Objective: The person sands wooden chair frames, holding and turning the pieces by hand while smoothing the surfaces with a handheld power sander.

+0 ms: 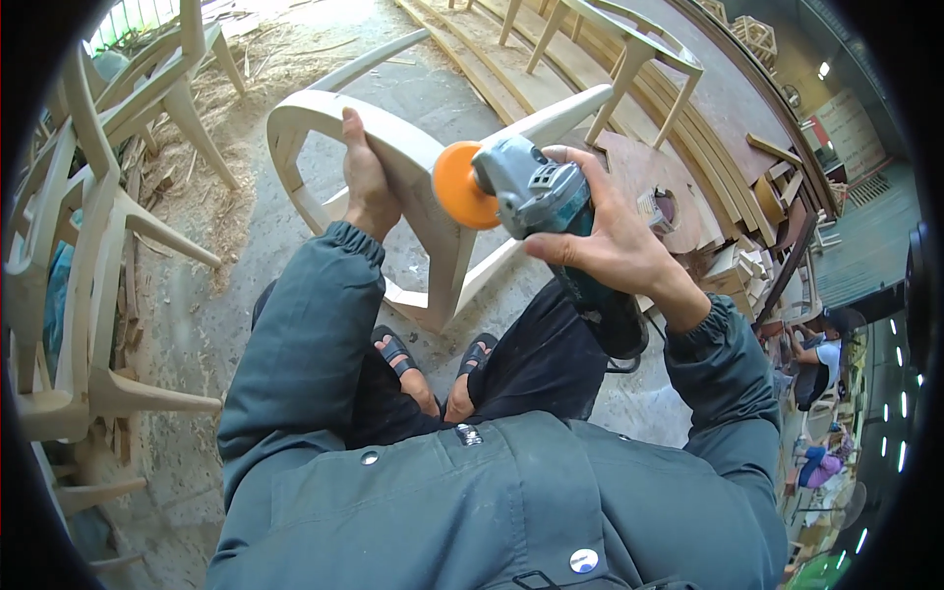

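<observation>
My left hand grips the curved rail of a pale wooden chair frame, its thumb lying along the outer face. The frame is tilted in front of my legs, with tapered legs pointing away. In my right hand is an angle grinder, fingers wrapped round its grey metal head and dark teal body. Its orange disc is at the frame's right edge; whether it touches the wood I cannot tell. The grinder's lower body hangs beside my right knee.
Several unfinished wooden chair frames crowd the left side. Sawdust and shavings cover the floor beyond. Long planks lie at the far right, with another chair frame on them. Wood offcuts are piled right; people sit farther off.
</observation>
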The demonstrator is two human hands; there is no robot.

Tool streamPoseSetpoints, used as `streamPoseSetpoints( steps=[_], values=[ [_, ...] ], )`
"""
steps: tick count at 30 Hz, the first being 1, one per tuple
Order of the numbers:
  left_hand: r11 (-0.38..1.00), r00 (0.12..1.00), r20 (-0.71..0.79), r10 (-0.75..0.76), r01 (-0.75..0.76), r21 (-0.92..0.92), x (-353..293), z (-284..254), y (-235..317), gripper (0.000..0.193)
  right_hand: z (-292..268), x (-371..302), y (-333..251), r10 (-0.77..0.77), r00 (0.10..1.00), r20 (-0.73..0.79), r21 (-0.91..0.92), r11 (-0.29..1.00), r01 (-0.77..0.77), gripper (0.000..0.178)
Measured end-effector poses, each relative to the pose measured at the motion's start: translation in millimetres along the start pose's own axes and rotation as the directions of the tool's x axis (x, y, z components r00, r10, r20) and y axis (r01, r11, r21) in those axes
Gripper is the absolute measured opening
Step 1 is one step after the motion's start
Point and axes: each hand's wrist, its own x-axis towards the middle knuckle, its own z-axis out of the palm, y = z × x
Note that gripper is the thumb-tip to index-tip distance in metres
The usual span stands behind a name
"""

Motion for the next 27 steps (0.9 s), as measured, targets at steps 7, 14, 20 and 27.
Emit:
streamPoseSetpoints(
  steps=[7, 14, 20, 27],
  values=[
    [0.999, 0.997, -0.082, 0.008, -0.004, 0.049, 2.8, 2.5, -6.4, 0.101, -54.6, 17.0, 74.2, 0.374, 0.872, -0.317, 0.142, 0.927, -0.347, 0.104],
    [0.993, 0.995, -0.066, 0.072, -0.065, 0.101, -6.0, 15.5, -8.7, 0.083, -40.6, 0.8, 49.1, 0.036, 0.999, -0.035, 0.122, 0.992, -0.031, 0.096],
    [0.998, 0.996, -0.073, 0.058, -0.055, 0.038, -0.2, 0.7, -6.4, 0.081, -55.9, 17.3, 46.4, 0.063, 0.993, 0.1, -0.092, 0.994, -0.054, 0.098],
    [0.998, 0.996, -0.084, 0.041, -0.037, 0.041, -5.1, 16.9, -8.1, 0.08, -113.5, 28.1, 120.9, 0.442, 0.861, -0.25, 0.074, 0.896, -0.438, 0.105]
  ],
)
